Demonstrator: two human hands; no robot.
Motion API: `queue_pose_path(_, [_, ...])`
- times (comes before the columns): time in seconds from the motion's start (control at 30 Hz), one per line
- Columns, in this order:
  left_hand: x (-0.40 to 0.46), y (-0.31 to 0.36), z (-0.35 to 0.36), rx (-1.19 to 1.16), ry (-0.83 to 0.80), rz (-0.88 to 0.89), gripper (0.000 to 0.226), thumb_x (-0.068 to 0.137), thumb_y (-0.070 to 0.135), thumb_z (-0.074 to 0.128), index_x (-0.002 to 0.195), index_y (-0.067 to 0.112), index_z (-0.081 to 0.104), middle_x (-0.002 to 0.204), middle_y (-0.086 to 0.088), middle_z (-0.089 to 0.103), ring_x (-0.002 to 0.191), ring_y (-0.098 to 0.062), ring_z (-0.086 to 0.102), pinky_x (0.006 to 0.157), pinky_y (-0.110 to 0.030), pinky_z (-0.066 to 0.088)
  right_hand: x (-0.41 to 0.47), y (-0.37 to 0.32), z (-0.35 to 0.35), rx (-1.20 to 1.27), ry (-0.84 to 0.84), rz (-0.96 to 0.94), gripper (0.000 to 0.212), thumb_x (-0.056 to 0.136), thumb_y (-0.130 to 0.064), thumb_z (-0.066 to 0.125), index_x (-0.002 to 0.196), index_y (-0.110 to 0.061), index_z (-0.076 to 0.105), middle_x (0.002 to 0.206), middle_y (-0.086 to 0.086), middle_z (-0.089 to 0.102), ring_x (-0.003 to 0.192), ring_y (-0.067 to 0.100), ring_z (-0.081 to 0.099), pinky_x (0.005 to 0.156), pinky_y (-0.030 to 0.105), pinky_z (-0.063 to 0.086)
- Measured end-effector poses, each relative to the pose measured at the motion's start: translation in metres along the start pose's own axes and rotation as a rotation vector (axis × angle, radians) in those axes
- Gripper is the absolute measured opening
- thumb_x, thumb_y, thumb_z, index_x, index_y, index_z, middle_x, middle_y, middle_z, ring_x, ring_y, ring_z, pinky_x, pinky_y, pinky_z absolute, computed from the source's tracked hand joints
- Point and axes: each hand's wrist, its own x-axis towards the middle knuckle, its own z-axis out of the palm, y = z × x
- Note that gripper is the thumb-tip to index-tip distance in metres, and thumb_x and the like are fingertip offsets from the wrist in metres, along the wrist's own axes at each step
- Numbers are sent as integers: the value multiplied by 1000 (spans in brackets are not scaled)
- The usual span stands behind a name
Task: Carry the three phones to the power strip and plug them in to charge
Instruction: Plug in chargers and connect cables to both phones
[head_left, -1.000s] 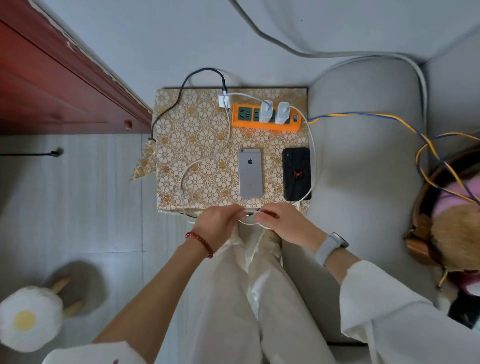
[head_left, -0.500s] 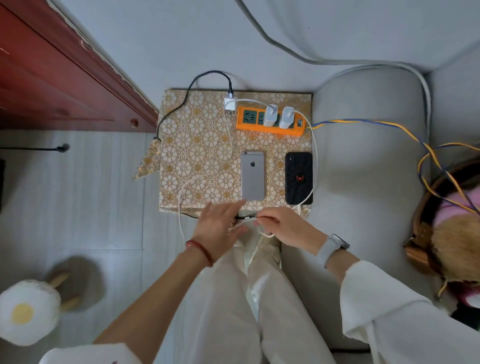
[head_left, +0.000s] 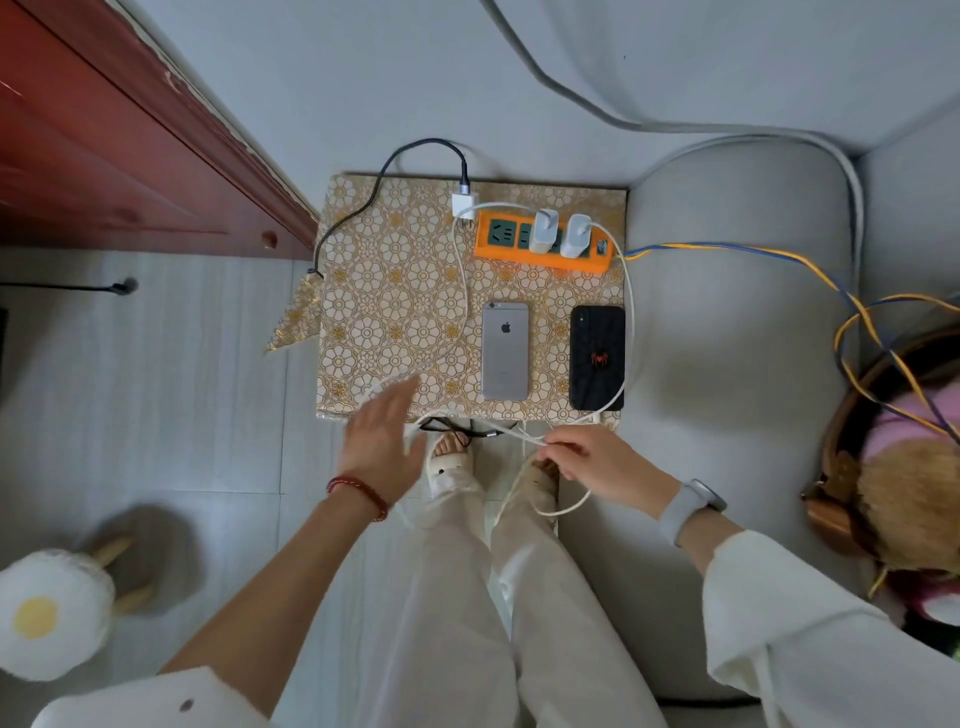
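An orange power strip (head_left: 540, 243) lies at the back of a small table with a gold flowered cloth (head_left: 395, 291); two white chargers (head_left: 558, 234) stand plugged in it, and a third white charger (head_left: 464, 203) lies beside its left end. A silver phone (head_left: 505, 351) and a black phone with a red spider (head_left: 597, 357) lie face down in front of the strip. Only these two phones are in view. My right hand (head_left: 592, 462) pinches a white cable (head_left: 550, 506) below the table's front edge. My left hand (head_left: 382, 441) hovers open over the front left edge.
A grey sofa arm (head_left: 737, 312) borders the table on the right, with yellow-blue wires (head_left: 779, 260) across it. A red wooden door (head_left: 104, 156) is at the upper left. A black cable (head_left: 363, 202) trails off the table's left. An egg-shaped stool (head_left: 52, 613) stands lower left.
My left hand let go of the cable, opened and moved left and up over the table edge. My right hand pulled the white cable down and right, away from the table.
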Motion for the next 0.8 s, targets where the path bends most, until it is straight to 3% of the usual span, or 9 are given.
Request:
queue_pose_path(0.1, [1,28,11,-18,-191,225,50,88,31,51,135,22,36,133,-4,51,124,-23,45,106,-41,35,8,-19,13,30,-49,-54,21,93,-20,47,89,-17,68,52,-11,49,49,15,39,50,25,31])
queue_pose_path(0.17, [2,40,14,-89,-285,211,28,91,28,46,116,22,55,108,-5,67,102,-25,60,86,-36,47,12,-23,13,39,-7,-55,20,91,-21,50,89,-16,69,52,-12,49,48,12,40,51,24,32])
queue_pose_path(0.27, [0,38,16,-99,-39,107,18,91,16,45,93,15,63,92,-6,69,83,-30,62,67,-33,46,10,-15,4,-1,44,-29,19,90,-25,52,76,-19,63,56,-9,48,51,8,41,51,17,31])
queue_pose_path(0.4, [1,12,-1,-330,345,-282,22,88,3,41,87,8,62,85,-13,68,73,-32,60,60,-29,40,3,17,-13,-62,183,121,30,90,-18,50,60,-16,52,57,-1,47,58,20,46,53,16,34])
queue_pose_path(0.5, [3,-8,-7,-315,353,-346,21,90,6,41,96,9,61,93,-11,66,86,-33,61,65,-29,41,0,30,-19,-25,293,180,21,91,-16,49,80,-5,64,58,-4,48,61,20,46,54,20,33])
queue_pose_path(0.6, [2,-1,-5,-194,177,-106,51,82,2,49,131,14,41,132,-13,50,119,-30,48,97,-46,43,-1,14,-13,-44,223,77,24,94,-16,45,93,-7,67,64,-8,56,62,11,51,59,14,38])
queue_pose_path(0.67, [4,14,0,-59,64,99,67,81,14,55,141,20,24,145,-10,34,134,-26,31,111,-50,27,1,-2,-4,-76,100,6,26,95,-19,43,96,-10,68,67,0,60,64,23,53,62,31,41])
queue_pose_path(0.73, [6,34,6,31,-46,237,66,85,28,52,142,27,19,147,-3,32,137,-22,25,115,-49,18,5,-17,3,-73,59,-37,27,94,-24,46,91,-9,68,61,-1,53,61,24,49,58,32,36])
queue_pose_path(0.8, [9,47,13,42,-113,301,45,90,29,45,135,24,37,132,-4,53,127,-23,42,110,-43,26,9,-27,8,-68,109,-71,24,92,-26,50,86,-8,66,68,0,56,67,21,52,63,30,38])
